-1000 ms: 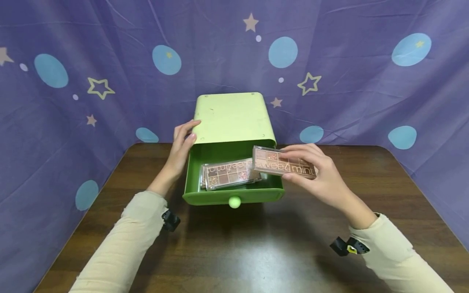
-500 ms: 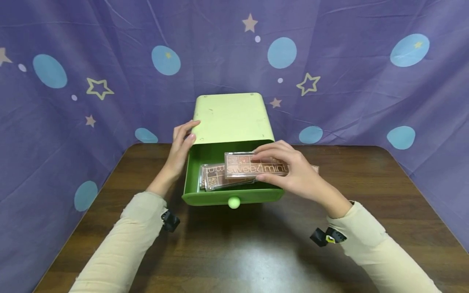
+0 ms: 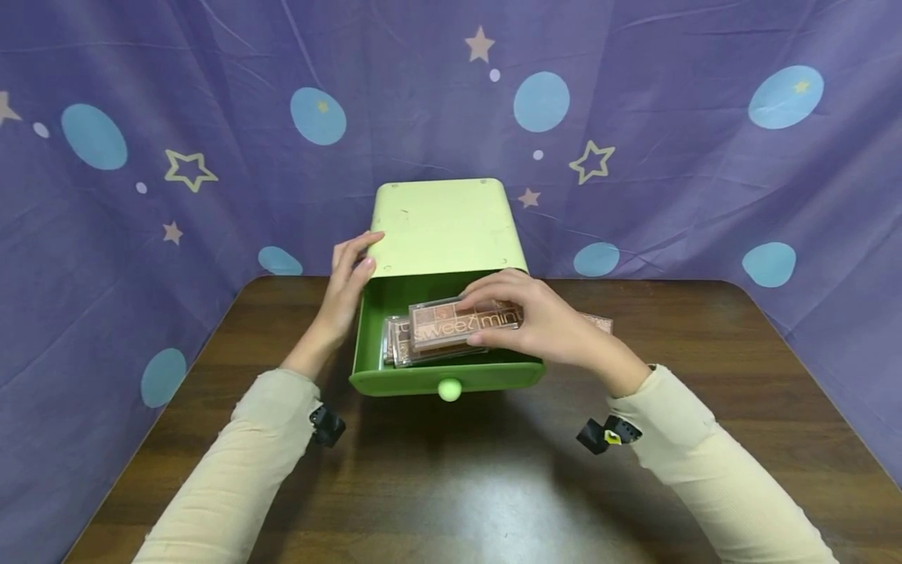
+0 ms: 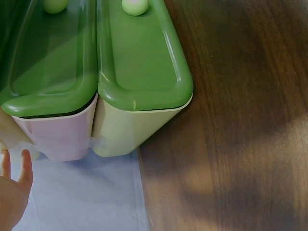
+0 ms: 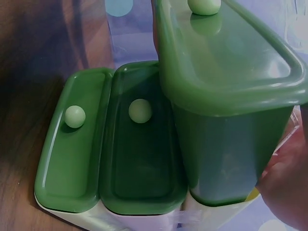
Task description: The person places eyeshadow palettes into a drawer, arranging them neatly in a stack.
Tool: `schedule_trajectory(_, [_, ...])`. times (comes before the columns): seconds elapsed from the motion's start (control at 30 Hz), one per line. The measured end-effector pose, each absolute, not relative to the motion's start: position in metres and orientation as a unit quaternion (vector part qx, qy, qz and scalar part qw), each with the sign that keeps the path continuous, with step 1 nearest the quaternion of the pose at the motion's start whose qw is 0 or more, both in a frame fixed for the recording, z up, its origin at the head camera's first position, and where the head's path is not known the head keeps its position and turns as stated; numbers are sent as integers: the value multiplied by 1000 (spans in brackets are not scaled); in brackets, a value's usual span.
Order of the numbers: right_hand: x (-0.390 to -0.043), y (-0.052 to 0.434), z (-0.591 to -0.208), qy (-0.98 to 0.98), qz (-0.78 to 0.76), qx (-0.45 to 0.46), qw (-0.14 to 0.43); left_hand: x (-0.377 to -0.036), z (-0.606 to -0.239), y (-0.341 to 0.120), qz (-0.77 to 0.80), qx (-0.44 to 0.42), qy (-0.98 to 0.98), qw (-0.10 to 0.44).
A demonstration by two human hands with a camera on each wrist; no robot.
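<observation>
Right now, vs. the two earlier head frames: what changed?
The right hand, pinching a palette, moved left and slightly down, from the drawer's right edge to over the palettes in the drawer; contact with them is unclear. No new grip, no release. Unchanged: left hand on the box, drawer pulled out.

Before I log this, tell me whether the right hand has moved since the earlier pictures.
Yes: in the head view, the right hand has moved left, judged against the green knob.
</observation>
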State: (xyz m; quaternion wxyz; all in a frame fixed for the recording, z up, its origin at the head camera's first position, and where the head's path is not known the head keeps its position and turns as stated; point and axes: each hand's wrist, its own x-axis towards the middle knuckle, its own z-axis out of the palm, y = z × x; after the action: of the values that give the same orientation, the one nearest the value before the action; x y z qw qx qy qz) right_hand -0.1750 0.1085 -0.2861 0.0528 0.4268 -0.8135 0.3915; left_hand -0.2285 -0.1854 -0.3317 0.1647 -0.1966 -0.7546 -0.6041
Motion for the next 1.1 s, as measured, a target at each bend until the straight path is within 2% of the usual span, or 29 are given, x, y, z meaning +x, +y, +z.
schedule_trajectory(0.4, [-182, 103, -286, -832, 348, 432, 25, -229, -332, -186, -606, -196, -753, 166])
schedule_trajectory(1.1, [-182, 99, -285, -847, 282, 449, 40, -229, -333, -185, -605, -195, -754, 168])
